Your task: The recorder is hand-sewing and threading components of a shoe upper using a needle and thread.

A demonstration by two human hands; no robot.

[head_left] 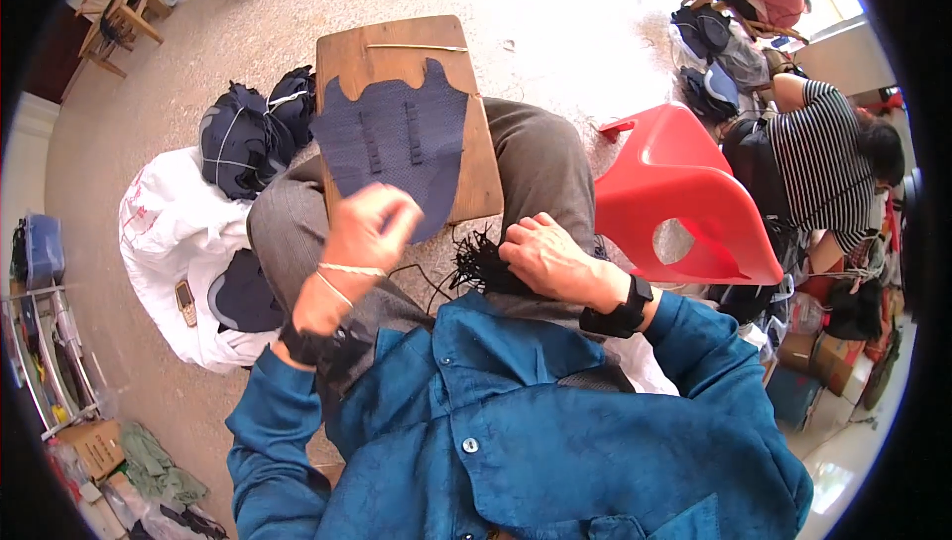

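Left hand [369, 231], fingertips bunched close, is over near edge of navy fabric piece [392, 133]; right hand [548, 257] lies on black cords [479, 260] at the lap, can't tell if either actually grips anything. Fabric flat on wooden bench [481, 178], thin rod [416, 47] beyond it. Red plastic stool [684, 168] right, tied dark bundles [236, 138] left.

The flat, curved-edge navy fabric piece [392, 133] has a fine dotted texture and two darker strips. The rectangular wooden table [481, 168] is warm brown; the bunch of thin cords [476, 264], black; the moulded plastic stool [635, 198], bright red; the buttoned cloth shirt [595, 451], teal-blue; the co-worker's knit top [818, 158], black-and-white striped.
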